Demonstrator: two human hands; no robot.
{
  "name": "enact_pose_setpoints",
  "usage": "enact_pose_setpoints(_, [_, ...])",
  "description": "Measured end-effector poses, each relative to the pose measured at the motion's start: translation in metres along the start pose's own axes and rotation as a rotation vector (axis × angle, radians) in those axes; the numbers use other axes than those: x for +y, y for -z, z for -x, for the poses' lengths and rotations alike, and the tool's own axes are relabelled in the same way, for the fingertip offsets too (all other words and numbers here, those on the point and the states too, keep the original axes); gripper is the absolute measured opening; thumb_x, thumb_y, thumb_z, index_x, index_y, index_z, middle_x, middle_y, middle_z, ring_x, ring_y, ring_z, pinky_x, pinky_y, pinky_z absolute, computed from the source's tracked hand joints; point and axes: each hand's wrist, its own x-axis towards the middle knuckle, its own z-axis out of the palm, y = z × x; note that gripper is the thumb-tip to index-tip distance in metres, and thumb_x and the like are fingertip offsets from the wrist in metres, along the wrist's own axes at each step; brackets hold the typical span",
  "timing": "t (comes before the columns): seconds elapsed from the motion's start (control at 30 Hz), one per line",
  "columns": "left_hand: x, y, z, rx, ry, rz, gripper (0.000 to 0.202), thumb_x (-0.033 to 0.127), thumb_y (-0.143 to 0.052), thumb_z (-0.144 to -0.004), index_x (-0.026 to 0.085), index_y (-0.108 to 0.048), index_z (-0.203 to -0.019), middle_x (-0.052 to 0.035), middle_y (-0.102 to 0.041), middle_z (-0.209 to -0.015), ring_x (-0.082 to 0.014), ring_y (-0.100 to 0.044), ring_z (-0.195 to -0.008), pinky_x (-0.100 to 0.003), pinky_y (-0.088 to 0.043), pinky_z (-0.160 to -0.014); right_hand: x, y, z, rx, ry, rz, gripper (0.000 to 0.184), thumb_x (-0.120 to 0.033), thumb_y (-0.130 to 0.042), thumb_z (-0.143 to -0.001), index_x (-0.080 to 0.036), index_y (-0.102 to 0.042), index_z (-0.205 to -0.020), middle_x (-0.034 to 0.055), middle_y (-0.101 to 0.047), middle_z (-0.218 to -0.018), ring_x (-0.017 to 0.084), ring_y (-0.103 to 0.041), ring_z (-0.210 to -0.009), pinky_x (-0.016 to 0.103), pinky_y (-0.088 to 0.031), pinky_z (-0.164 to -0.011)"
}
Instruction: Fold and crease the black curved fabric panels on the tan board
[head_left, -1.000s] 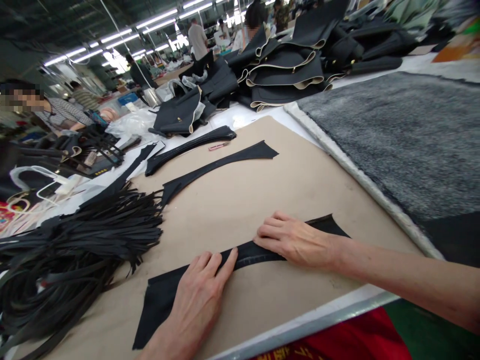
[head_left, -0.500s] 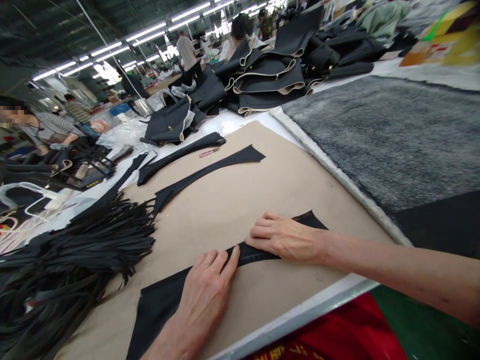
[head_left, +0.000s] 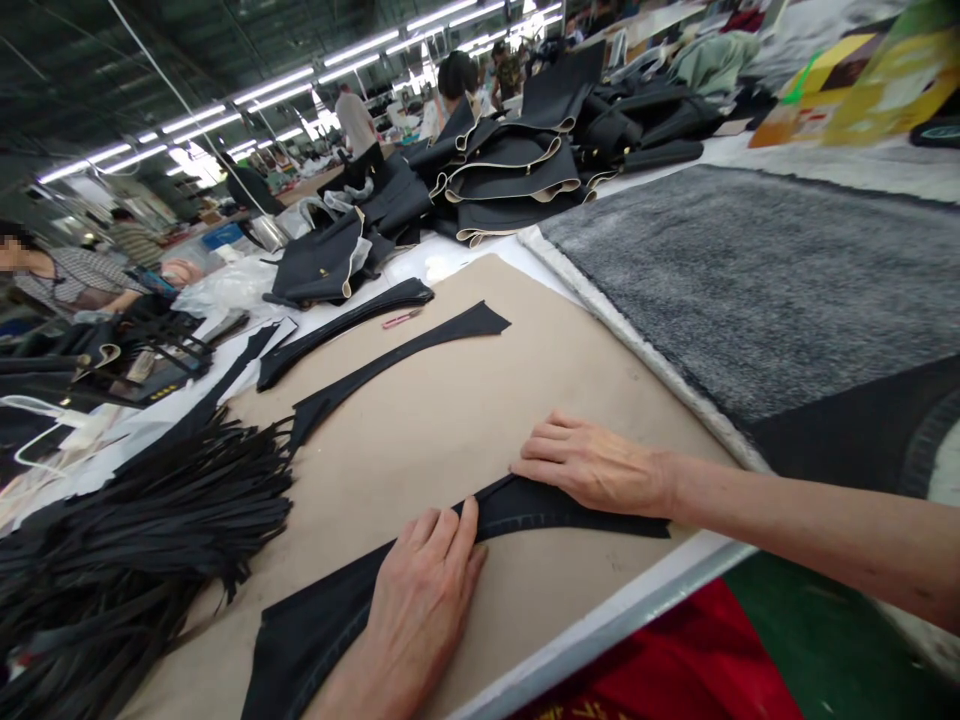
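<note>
A curved black band of leather-like material [head_left: 525, 508], wide at its ends and narrow in the middle, lies on the beige board near the front edge. My left hand [head_left: 424, 585] rests flat on its left half, fingers stretched out along the upper edge. Over the right half lies my right hand [head_left: 589, 465], its fingers extended and the tips touching the band's upper edge; the thumb is hidden. A faint stitch-like line follows the lower edge. Farther back is a similar single black band [head_left: 409, 350], with a stack of such bands [head_left: 345, 328] behind it.
The beige board [head_left: 570, 375] covers the table front. Many thin black strips [head_left: 150, 530] heap at the left. A small pink tool [head_left: 401, 318] lies beyond. Grey fleecy sheet [head_left: 750, 270] borders the right; black leather-like pieces [head_left: 517, 180] pile at the back. Other people work farther off.
My right hand has shifted a little right along the band. The band's right end, earlier above my wrist, now shows below it. My left hand stays on the left half. The view has shifted.
</note>
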Motion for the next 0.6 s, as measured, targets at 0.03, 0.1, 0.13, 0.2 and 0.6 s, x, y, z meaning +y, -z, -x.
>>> enact_pose_setpoints(0.03, [0.001,0.001,-0.001,-0.006,0.005,0.003,0.037,0.024,-0.046,-0.096,0.009,-0.047,-0.130,-0.0078,-0.059,-0.095,-0.0237,-0.056,-0.086,-0.037,-0.051,-0.074,0.000,0.000,0.000,0.005,-0.030,0.001,0.025,-0.011,-0.040,-0.099,-0.013,-0.057,-0.117,0.0086,-0.059,-0.099,0.021,-0.049,-0.089,0.036,-0.035,-0.083])
enact_pose_setpoints(0.1, [0.002,0.003,-0.003,-0.010,0.018,0.013,0.042,0.026,-0.047,-0.096,0.009,-0.044,-0.134,-0.0070,-0.059,-0.094,-0.0229,-0.056,-0.085,-0.036,-0.050,-0.074,0.001,0.003,0.001,0.013,-0.089,-0.004,0.024,-0.014,-0.044,-0.099,-0.014,-0.057,-0.119,0.0083,-0.059,-0.099,0.021,-0.050,-0.091,0.036,-0.035,-0.083])
enact_pose_setpoints(0.13, [0.003,0.004,-0.004,-0.009,0.026,0.017,0.043,0.026,-0.047,-0.096,0.010,-0.043,-0.135,-0.0065,-0.059,-0.093,-0.0225,-0.056,-0.084,-0.036,-0.050,-0.074,0.002,0.005,0.001,0.010,-0.111,-0.012,0.022,-0.015,-0.047,-0.098,-0.015,-0.057,-0.118,0.0078,-0.059,-0.099,0.021,-0.050,-0.092,0.035,-0.035,-0.083])
enact_pose_setpoints(0.2, [0.003,0.004,-0.005,-0.010,0.035,0.018,0.043,0.026,-0.048,-0.096,0.011,-0.043,-0.136,-0.0056,-0.058,-0.091,-0.0220,-0.055,-0.083,-0.035,-0.049,-0.073,0.006,0.011,0.001,-0.015,-0.128,-0.027,0.016,-0.016,-0.051,-0.097,-0.016,-0.060,-0.111,0.0062,-0.059,-0.096,0.021,-0.051,-0.090,0.035,-0.035,-0.082])
enact_pose_setpoints(0.6, [0.005,0.003,-0.008,-0.062,0.059,-0.037,0.046,0.028,-0.054,-0.093,0.021,-0.045,-0.138,-0.0068,-0.057,-0.094,-0.0232,-0.054,-0.086,-0.037,-0.050,-0.074,0.018,0.008,0.018,-0.017,-0.012,0.027,0.025,-0.010,-0.038,-0.099,-0.014,-0.061,-0.109,0.0090,-0.060,-0.098,0.021,-0.051,-0.087,0.036,-0.034,-0.082])
